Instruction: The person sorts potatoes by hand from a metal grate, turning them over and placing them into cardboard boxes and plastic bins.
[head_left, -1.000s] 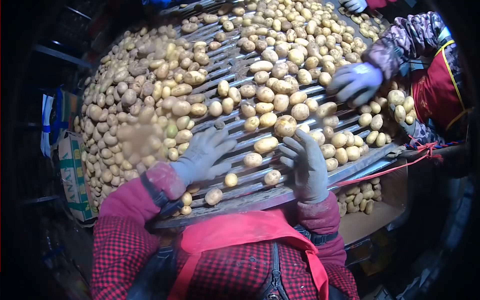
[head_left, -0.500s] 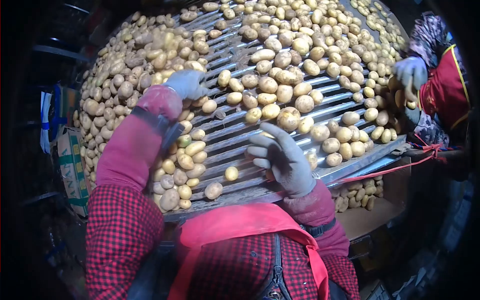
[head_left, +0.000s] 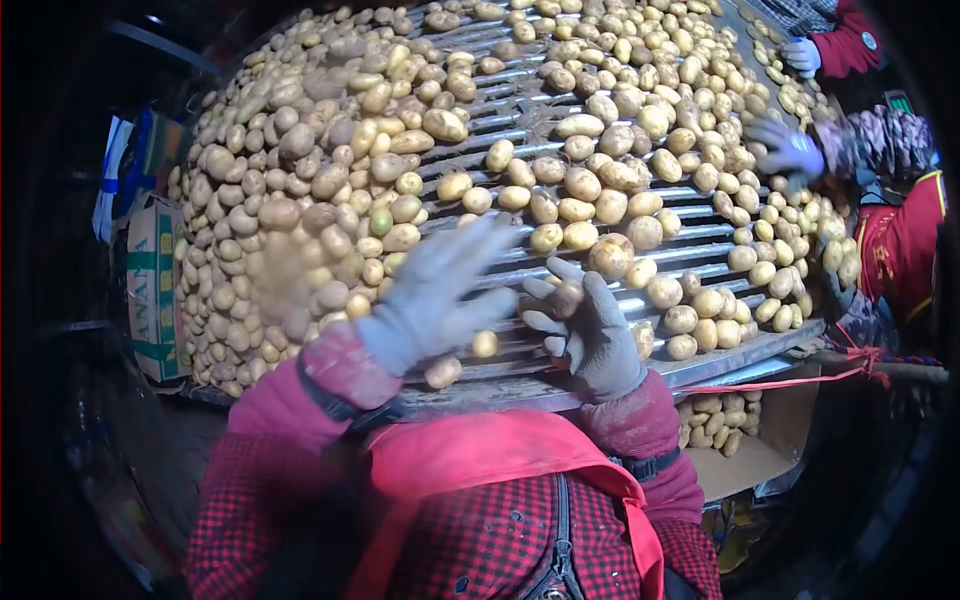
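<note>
My left hand [head_left: 435, 300], in a grey glove and smeared by motion, reaches over the metal rollers [head_left: 490, 375] with its fingers spread and nothing visible in it. Just right of it, my right hand [head_left: 603, 340] is curled, palm turned left, around a small potato [head_left: 567, 299] that shows between thumb and fingers. Loose potatoes [head_left: 612, 256] lie on the rollers beyond both hands. Two small ones, a round potato [head_left: 484, 344] and a browner potato [head_left: 443, 372], rest near the front edge below my left hand.
A dense potato heap [head_left: 290, 215] covers the left side. A printed carton [head_left: 155, 290] stands at far left. Below the metal edge [head_left: 720, 362] at right, an open cardboard box [head_left: 775, 430] holds potatoes. A red cord [head_left: 780, 382] crosses there. Co-workers' gloved hands [head_left: 790, 150] work at right.
My left hand has come back from the heap towards my right hand, its fingers spreading. My right hand has turned slightly, and a potato now shows in its fingers. The view has shifted.
</note>
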